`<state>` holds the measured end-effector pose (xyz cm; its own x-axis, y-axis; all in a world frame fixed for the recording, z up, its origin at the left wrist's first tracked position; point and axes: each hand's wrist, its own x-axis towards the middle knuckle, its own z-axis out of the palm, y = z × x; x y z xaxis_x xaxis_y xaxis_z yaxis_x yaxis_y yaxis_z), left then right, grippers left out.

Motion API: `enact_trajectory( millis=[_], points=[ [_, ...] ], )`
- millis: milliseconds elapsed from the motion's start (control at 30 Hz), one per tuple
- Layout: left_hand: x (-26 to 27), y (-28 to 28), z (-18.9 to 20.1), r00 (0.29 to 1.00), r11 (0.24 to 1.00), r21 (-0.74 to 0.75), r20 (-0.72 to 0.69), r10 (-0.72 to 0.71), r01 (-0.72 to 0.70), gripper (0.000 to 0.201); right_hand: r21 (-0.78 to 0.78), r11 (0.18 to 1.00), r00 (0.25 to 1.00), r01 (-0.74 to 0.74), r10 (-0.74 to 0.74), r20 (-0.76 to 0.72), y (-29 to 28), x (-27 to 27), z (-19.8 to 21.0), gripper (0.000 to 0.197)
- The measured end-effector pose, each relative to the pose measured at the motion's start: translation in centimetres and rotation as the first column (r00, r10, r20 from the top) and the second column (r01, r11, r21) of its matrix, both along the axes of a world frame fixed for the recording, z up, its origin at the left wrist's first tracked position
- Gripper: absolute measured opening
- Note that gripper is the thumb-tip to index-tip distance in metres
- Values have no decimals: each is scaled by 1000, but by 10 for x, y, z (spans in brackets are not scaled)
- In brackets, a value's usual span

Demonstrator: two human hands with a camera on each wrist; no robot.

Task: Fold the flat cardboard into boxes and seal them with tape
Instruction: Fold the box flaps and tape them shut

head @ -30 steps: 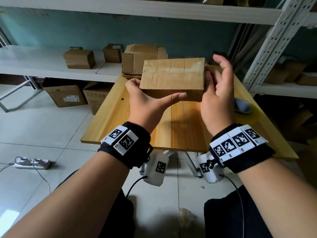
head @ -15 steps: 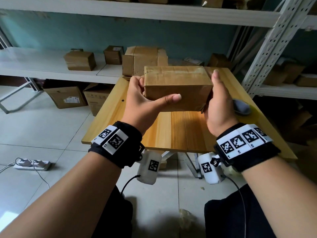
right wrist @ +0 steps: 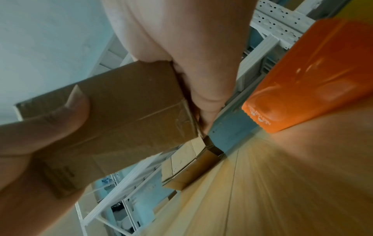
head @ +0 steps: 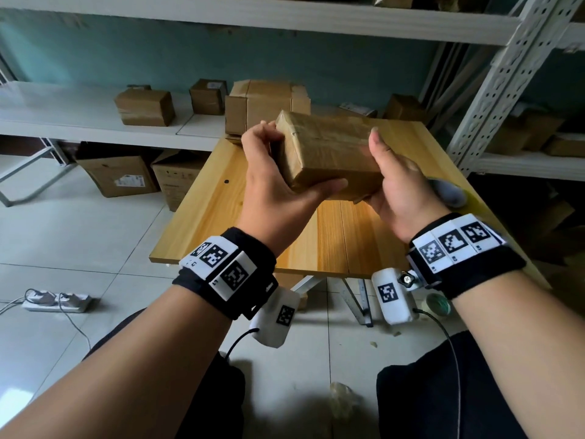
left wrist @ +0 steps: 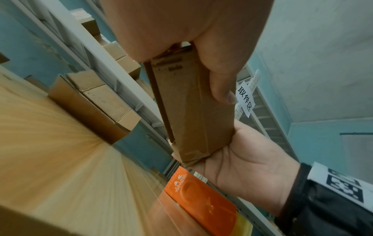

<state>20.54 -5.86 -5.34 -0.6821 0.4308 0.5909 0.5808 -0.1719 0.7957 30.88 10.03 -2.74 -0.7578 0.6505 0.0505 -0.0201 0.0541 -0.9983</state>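
Turned end-on since a moment ago, lifted clear above the table.

Small cardboard box (head: 329,153) now angled, short end toward the left, glossy tape visible across its top; probably being checked or readied for the next seal. Gripped at the left end by left hand (head: 278,188), thumb under the near edge, fingers curled over the far corner. Clasped at the right end by right hand (head: 395,185), thumb up along the side. Below, wooden table (head: 240,229); behind, finished boxes (head: 266,103) on the shelf.

Box (head: 329,153) above table (head: 218,223), between left hand (head: 278,188), right hand (head: 402,188).
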Motion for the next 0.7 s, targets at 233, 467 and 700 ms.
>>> enact_trajectory(
  millis=[233, 467, 700],
  points=[
    [-17, 14, -20, 989, 969, -218, 120, -88, 113, 119, 223, 961, 979, 164, -186, 82, 0, -5, -6, 46],
    [-19, 17, -15, 837, 976, -98, 536, -114, 196, 71, 348, 932, 975, 98, -160, 153, -8, -8, -11, 55],
    [-12, 24, -18, 925, 971, -237, 366, 101, -12, 51, 480, 869, 942, 122, -254, 220, -18, -11, -22, 82]
  ],
)
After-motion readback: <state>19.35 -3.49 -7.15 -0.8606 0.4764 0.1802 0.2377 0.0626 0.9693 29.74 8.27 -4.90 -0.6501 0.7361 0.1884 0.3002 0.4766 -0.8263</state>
